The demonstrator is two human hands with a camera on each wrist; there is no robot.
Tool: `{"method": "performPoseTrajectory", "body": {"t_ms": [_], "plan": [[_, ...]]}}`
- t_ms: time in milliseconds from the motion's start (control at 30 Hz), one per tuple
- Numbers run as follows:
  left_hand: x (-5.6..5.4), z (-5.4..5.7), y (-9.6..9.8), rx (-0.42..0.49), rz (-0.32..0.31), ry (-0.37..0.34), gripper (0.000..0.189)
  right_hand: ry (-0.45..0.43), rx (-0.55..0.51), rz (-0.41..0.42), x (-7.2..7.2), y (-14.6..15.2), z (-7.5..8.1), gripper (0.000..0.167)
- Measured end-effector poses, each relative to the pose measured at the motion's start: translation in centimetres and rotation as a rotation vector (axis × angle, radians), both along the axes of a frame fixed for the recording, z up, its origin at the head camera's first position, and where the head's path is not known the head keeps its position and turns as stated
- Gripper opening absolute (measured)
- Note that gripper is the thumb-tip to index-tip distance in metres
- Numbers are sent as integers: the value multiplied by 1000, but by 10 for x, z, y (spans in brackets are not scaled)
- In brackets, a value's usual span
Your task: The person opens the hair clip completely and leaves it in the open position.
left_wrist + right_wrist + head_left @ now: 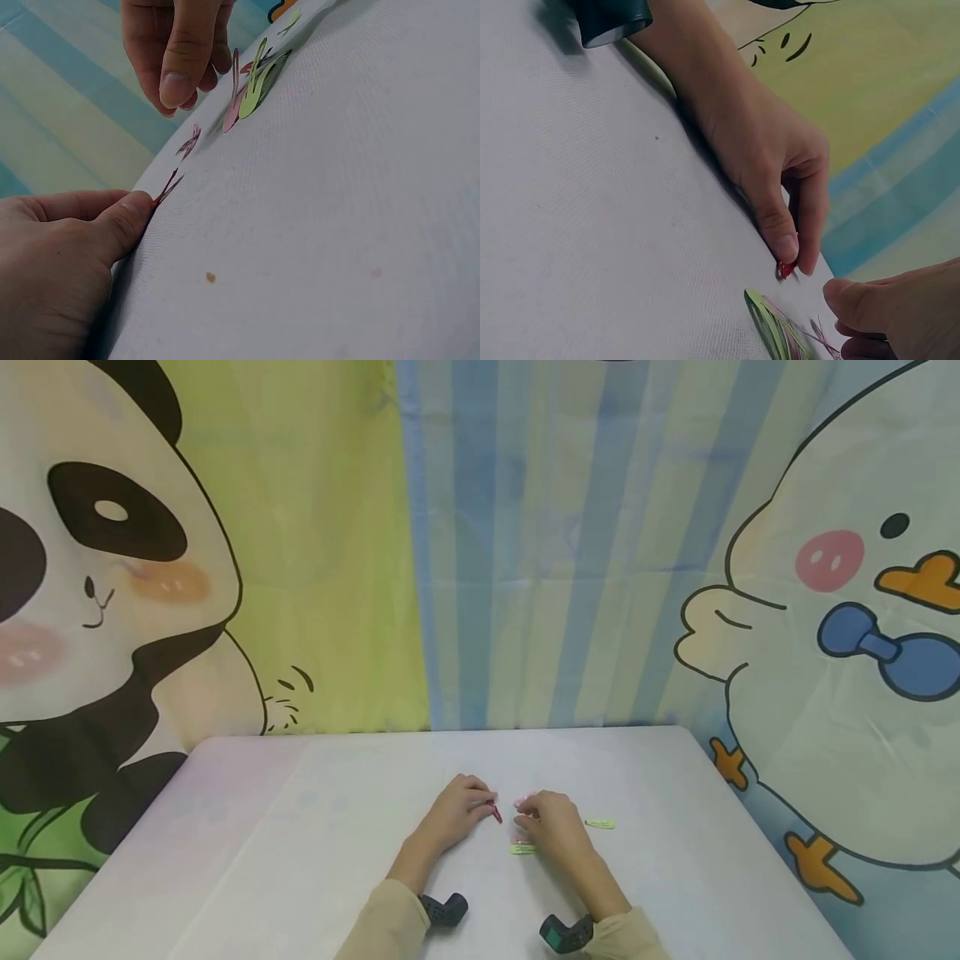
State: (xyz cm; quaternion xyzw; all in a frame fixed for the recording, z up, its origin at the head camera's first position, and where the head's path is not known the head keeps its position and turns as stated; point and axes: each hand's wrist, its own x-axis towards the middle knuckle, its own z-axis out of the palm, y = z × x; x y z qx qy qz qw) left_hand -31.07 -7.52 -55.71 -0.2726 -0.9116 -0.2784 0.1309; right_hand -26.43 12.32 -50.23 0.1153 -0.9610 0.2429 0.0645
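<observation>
Thumb and fingertips of my left hand (457, 810) pinch a red snap hair clip (497, 815) at the table surface. My right hand (561, 828) hovers just to its right with loosely bent fingers, and no object shows between them. Under and beside that hand lie more hair clips. In the left wrist view, a light green clip (250, 105) and a pink clip (230, 116) lie close together, and a small reddish-pink clip (189, 142) sits between them and the left hand. The right hand hides part of this group in the head view.
Another green hair clip (600, 823) lies alone to the right of my right hand. The white table (300, 860) reaches back to a curtain (525, 568) printed with stripes and cartoon animals. Black wrist devices (444, 911) sit at both cuffs.
</observation>
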Motion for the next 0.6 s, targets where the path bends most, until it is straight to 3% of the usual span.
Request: {"method": "performPoseTrajectory", "body": {"t_ms": [233, 600], "plan": [[1, 2, 1, 30, 9, 42, 13, 5, -6, -2, -7, 0, -6, 14], [1, 5, -1, 94, 34, -116, 20, -21, -3, 40, -11, -4, -10, 11]]}}
